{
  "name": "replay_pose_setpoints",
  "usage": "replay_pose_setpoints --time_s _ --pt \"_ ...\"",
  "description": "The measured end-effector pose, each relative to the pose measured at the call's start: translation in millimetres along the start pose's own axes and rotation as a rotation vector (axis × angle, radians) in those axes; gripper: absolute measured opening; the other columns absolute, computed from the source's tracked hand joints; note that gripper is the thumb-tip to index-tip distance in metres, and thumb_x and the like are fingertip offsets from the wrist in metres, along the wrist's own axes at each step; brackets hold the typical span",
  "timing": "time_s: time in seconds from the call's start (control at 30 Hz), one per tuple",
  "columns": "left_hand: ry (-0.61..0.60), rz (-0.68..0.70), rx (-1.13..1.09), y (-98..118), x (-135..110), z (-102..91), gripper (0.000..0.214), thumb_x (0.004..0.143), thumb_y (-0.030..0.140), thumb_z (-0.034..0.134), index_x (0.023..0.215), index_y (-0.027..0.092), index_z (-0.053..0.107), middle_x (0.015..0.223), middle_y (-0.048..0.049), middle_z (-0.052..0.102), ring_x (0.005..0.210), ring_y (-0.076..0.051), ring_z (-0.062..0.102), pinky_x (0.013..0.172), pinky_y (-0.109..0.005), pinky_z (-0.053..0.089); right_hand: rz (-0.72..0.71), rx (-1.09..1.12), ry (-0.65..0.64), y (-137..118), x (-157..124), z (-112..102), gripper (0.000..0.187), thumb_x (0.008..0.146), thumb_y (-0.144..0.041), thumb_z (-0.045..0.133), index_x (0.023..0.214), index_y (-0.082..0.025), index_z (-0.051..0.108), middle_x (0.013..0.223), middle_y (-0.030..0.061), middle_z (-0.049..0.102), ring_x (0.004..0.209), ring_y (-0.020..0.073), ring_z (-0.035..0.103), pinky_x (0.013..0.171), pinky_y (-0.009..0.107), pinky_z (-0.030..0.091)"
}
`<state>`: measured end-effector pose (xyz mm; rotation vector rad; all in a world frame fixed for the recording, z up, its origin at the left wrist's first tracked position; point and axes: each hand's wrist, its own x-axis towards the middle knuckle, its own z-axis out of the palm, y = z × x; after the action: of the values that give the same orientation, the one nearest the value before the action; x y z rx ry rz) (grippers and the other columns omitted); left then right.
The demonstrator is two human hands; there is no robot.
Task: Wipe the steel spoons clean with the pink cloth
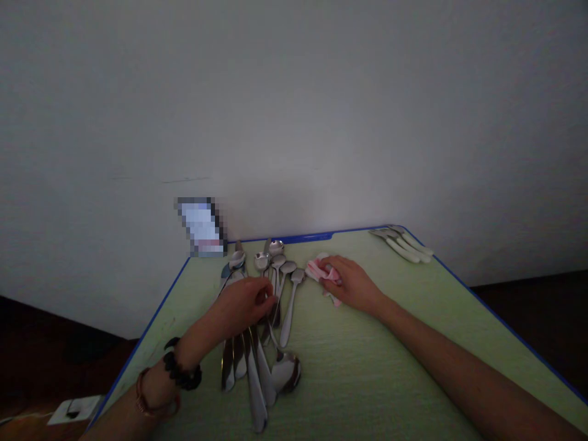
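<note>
On the green tabletop [367, 361] lies a spread of metal spoons [287, 267] and table knives [257, 398]. My left hand [245, 300] is over the middle of this spread, its fingers curled and closed among the handles. What they grip, if anything, is hidden beneath the hand. A large, deep-bowled spoon [285, 371] lies just below it, its handle running up toward the fingers. My right hand [351, 283] is closed around a crumpled pink and white cloth [324, 271], pressed to the tabletop just right of the spoons.
Several forks with pale handles [407, 245] lie together at the far right corner. A blurred-out phone-like screen [201, 225] leans against the grey wall [294, 122] at the far left corner. A blue rim [285, 238] edges the table. A white power strip [76, 409] sits lower left.
</note>
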<state>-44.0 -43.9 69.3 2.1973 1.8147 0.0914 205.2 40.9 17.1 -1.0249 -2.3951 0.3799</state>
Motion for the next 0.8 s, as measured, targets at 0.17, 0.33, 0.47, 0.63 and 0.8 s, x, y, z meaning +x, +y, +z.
replay_pose_setpoints --time_s 0.17,0.33,0.47,0.63,0.8 --pt "-0.275 0.365 -0.054 8.9 -21.4 -14.3 0.013 0.076 0.011 0.058 0.079 0.02 0.067 0.084 -0.001 0.064 0.083 -0.016 0.058 0.075 -0.024 0.041 -0.005 0.012 0.012 3.0 0.3 2.9 0.029 0.08 -0.028 0.057 0.107 -0.018 0.059 0.1 0.0082 0.065 0.09 0.0218 0.059 0.082 0.034 0.042" --pt "-0.253 0.388 0.078 23.9 -27.8 -9.7 0.026 0.079 0.005 0.054 0.093 0.025 0.066 0.092 -0.0011 0.061 0.085 -0.016 0.059 0.076 -0.026 0.043 -0.012 0.017 0.011 5.0 0.2 3.4 0.03 0.08 -0.027 0.057 0.108 -0.018 0.058 0.101 0.0081 0.065 0.091 0.0221 0.059 0.082 0.034 0.042" --pt "-0.149 0.363 0.299 35.7 -26.4 -0.9 0.017 0.085 0.011 0.055 0.093 0.022 0.065 0.094 -0.005 0.062 0.09 -0.022 0.056 0.079 -0.035 0.043 -0.007 0.011 0.008 3.6 -0.1 2.0 0.029 0.08 -0.027 0.057 0.107 -0.019 0.058 0.101 0.0077 0.065 0.091 0.0218 0.059 0.082 0.034 0.042" --pt "-0.1 0.4 0.355 37.9 -24.8 9.6 0.01 0.085 0.015 0.056 0.089 0.02 0.064 0.097 -0.0063 0.061 0.093 -0.024 0.053 0.08 -0.038 0.041 -0.01 0.021 0.008 3.1 0.3 2.1 0.028 0.08 -0.027 0.056 0.107 -0.019 0.058 0.102 0.0075 0.065 0.092 0.0209 0.058 0.083 0.033 0.042" --pt "-0.066 0.511 0.223 26.2 -21.7 10.9 0.013 0.083 0.011 0.057 0.086 0.022 0.062 0.099 -0.0025 0.061 0.098 -0.022 0.05 0.083 -0.035 0.039 0.0 0.014 0.0 3.7 0.0 2.3 0.029 0.08 -0.027 0.057 0.107 -0.018 0.058 0.1 0.0077 0.064 0.091 0.0209 0.058 0.082 0.033 0.041"
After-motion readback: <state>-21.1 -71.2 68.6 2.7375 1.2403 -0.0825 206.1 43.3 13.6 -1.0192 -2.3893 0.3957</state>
